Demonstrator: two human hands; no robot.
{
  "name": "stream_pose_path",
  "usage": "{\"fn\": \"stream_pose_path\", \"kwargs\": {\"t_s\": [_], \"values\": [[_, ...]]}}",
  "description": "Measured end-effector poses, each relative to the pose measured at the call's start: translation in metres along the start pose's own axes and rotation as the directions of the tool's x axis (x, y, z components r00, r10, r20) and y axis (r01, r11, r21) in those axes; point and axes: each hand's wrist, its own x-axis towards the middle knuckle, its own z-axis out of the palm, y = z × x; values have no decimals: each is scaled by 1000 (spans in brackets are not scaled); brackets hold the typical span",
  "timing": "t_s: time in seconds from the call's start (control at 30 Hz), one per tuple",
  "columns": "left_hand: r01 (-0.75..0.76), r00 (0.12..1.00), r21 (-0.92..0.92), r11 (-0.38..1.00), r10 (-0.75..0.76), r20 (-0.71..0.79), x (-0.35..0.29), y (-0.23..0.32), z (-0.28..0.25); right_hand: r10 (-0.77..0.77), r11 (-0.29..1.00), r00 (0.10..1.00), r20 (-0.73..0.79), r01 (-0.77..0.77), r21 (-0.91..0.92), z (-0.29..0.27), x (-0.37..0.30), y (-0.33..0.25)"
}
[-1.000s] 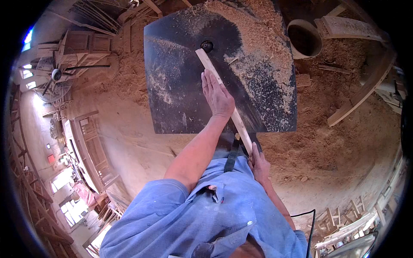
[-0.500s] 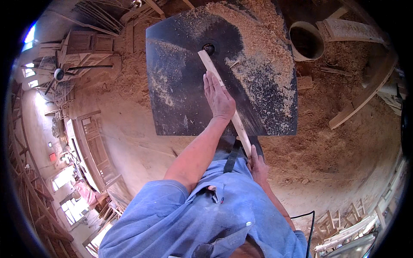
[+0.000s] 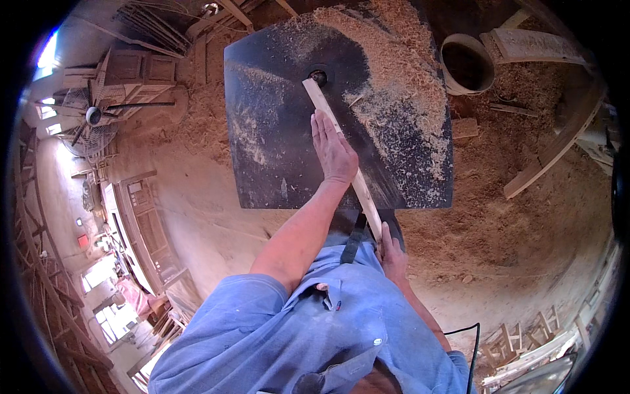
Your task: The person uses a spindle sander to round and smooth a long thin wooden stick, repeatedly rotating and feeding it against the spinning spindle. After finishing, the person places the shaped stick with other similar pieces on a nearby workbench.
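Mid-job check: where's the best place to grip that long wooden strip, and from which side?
I'd take the long wooden strip by its near end, coming from the right: it slants out past the near edge of the black table, leaving that end overhanging. The right hand is there; the left hand covers the middle, and the far tip sits by the dark round fitting.

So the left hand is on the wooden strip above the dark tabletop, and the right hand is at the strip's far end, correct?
No: the head view shows the right hand at the near end of the wooden strip, by the blue shirt. The left hand is on it, above the dark tabletop.
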Motion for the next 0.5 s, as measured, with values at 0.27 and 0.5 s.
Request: {"fn": "stream_pose_path", "kwargs": {"t_s": [0.27,0.5], "values": [[-7,998,-3,1000,7,-57,9,-4,3,-42,998,999,-31,43,42,-13,11,-12],[13,999,14,1000,-12,-37,-7,2,3,-15,998,999,-37,17,52,-6,-2,1]]}}
